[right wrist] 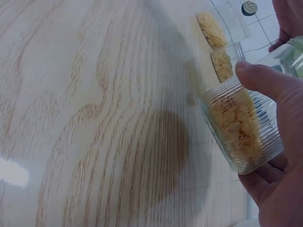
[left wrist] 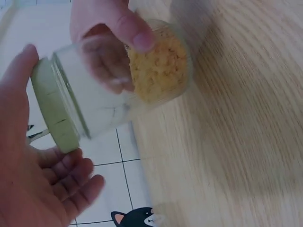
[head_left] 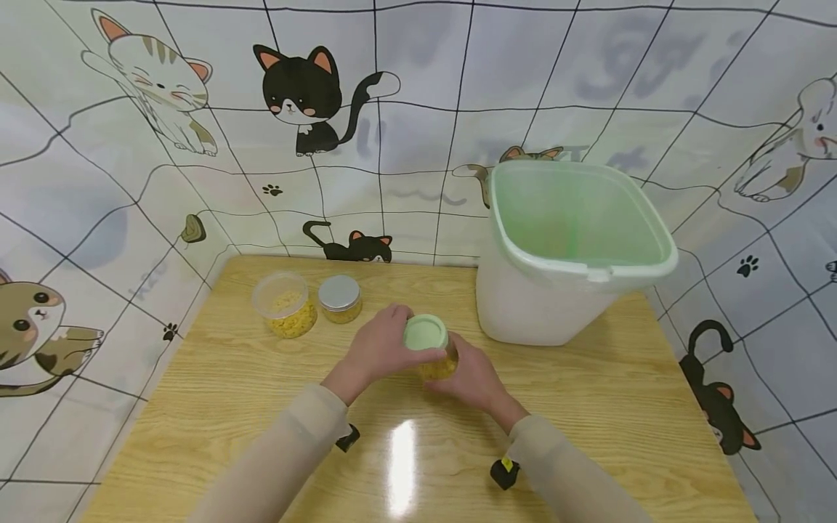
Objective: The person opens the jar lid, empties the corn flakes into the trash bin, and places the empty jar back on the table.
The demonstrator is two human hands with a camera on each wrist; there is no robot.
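Note:
A clear ribbed jar (head_left: 437, 369) with yellow flakes in its lower part stands between both hands, a pale green lid (head_left: 425, 332) on its top. My left hand (head_left: 379, 347) holds the lid by its edge; in the left wrist view the thumb is on one side of the lid (left wrist: 54, 106) and the fingertips are at the other. Around the jar's body curls my right hand (head_left: 476, 374), its thumb across the ribbed glass (right wrist: 236, 125) in the right wrist view. The jar's base is close over the wooden table (head_left: 261, 407).
Toward the back left stand an uncovered clear tub (head_left: 293, 321) of yellow flakes and a small jar (head_left: 340, 292) with a silver lid. A large white bin (head_left: 539, 309) with a pale green interior is at the back right. Cat-patterned walls (head_left: 418, 145) border the table.

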